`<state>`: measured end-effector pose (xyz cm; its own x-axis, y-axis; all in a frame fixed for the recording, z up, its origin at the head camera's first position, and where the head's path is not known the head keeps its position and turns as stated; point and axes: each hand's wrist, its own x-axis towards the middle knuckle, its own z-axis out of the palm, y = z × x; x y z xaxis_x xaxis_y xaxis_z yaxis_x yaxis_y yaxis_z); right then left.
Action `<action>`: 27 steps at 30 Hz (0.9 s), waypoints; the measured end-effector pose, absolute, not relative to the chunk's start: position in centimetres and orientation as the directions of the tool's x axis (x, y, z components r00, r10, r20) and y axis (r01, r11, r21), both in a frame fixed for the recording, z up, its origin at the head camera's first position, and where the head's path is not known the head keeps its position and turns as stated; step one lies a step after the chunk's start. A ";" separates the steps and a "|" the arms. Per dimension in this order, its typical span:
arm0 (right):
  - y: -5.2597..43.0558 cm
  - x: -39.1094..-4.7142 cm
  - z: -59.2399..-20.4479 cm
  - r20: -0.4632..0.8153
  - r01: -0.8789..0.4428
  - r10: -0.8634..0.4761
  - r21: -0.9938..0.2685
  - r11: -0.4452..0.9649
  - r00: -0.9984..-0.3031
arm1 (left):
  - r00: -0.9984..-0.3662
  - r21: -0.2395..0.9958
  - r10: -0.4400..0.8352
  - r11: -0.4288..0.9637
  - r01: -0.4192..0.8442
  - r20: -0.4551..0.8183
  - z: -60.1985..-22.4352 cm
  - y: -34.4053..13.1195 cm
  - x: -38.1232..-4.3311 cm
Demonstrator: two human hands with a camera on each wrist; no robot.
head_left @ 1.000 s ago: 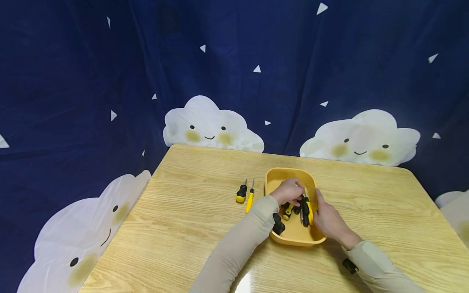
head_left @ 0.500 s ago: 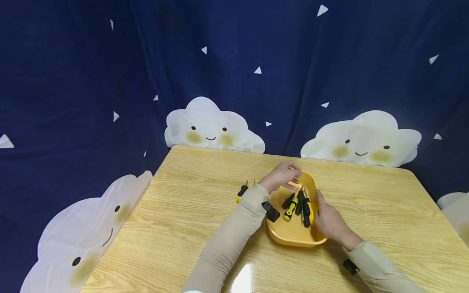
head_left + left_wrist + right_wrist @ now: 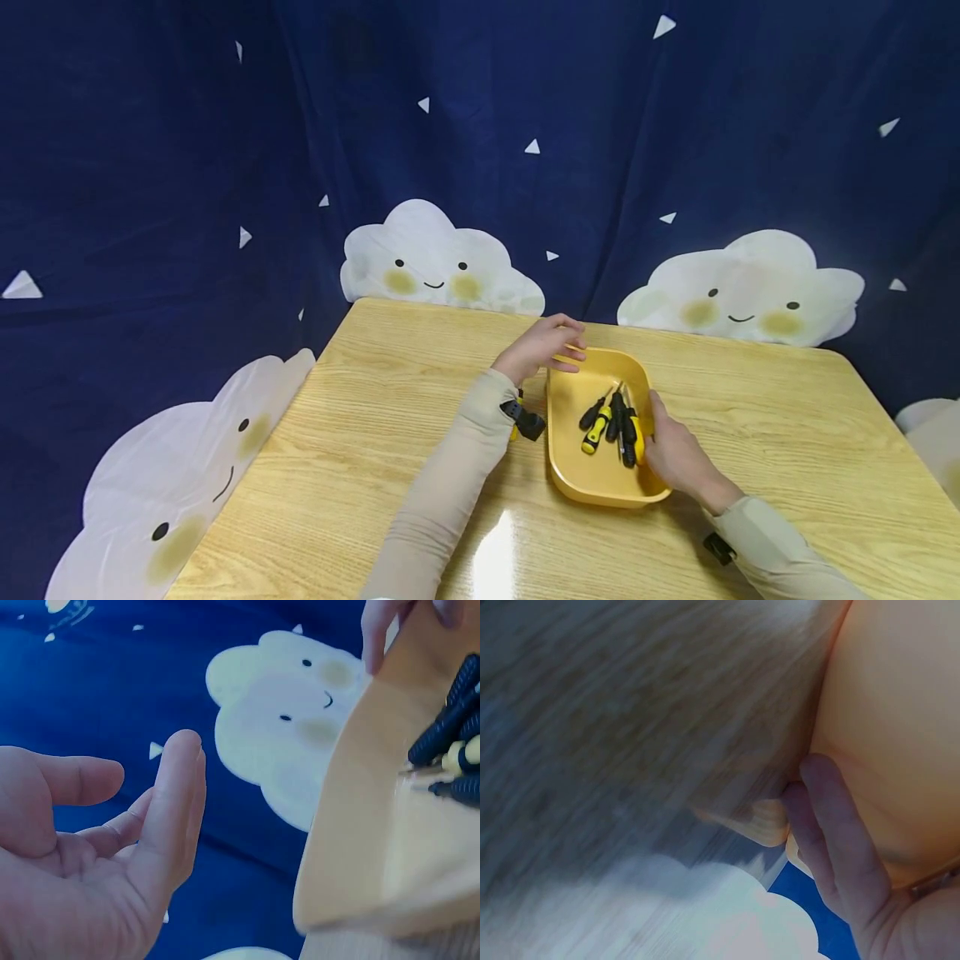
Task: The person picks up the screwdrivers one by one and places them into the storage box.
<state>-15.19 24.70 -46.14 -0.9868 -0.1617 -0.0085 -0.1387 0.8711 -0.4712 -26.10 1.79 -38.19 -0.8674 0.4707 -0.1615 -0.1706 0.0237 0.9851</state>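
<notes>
A yellow plastic bin (image 3: 600, 487) stands on the table, tilted in the left wrist view by that camera's angle. Several black and yellow screwdrivers (image 3: 597, 429) lie bunched in its right half. My left hand (image 3: 542, 346) hovers at the bin's far left corner, fingers spread and holding nothing. The left wrist view shows its palm (image 3: 90, 892) beside the bin's wall (image 3: 352, 802). My right hand (image 3: 678, 454) grips the bin's right wall, thumb at the rim. In the right wrist view its fingers (image 3: 844, 832) press against the bin's outer side (image 3: 900, 712).
Left of the bin, a yellow screwdriver handle (image 3: 514, 433) pokes out from behind my left wrist, which hides most of it. The wooden table (image 3: 390, 433) ends at a navy curtain (image 3: 480, 150) printed with white clouds.
My left hand has lifted out of the bin and moved left and away, over the far left corner, uncovering the screwdrivers inside. Its forearm now covers the screwdrivers left of the bin. The right hand stays put.
</notes>
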 end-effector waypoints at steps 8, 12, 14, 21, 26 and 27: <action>24.6 -15.0 -46.3 -0.009 -0.142 -0.166 -0.471 0.871 -0.986 | -0.875 0.976 0.433 0.073 -0.206 -0.217 -39.3 -1.3 -27.0; 24.7 -15.0 -46.3 -0.016 -0.138 -0.166 -0.479 0.867 -0.986 | -0.881 0.967 0.398 0.106 -0.231 -0.254 -40.1 -3.1 -27.4; 24.7 -15.1 -46.3 -0.017 -0.138 -0.167 -0.481 0.866 -0.986 | -0.885 0.964 0.383 0.125 -0.234 -0.264 -40.6 -3.9 -27.6; 24.8 -15.1 -46.2 0.000 -0.150 -0.170 -0.476 0.867 -0.985 | -0.900 0.942 0.326 0.266 -0.206 -0.289 -41.9 -5.6 -27.3; 24.7 -15.0 -46.1 0.004 -0.154 -0.173 -0.477 0.865 -0.985 | -0.923 0.866 0.264 0.485 -0.125 -0.281 -42.8 -6.1 -26.9; 24.7 -15.0 -46.1 0.005 -0.154 -0.172 -0.478 0.865 -0.985 | -0.928 0.840 0.252 0.533 -0.104 -0.275 -42.9 -6.1 -26.9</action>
<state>-15.04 24.73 -46.10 -0.9850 -0.1722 0.0049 -0.1536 0.8651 -0.4775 -26.85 -6.12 -42.91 -0.9279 0.2524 -0.2746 -0.1036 0.5328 0.8399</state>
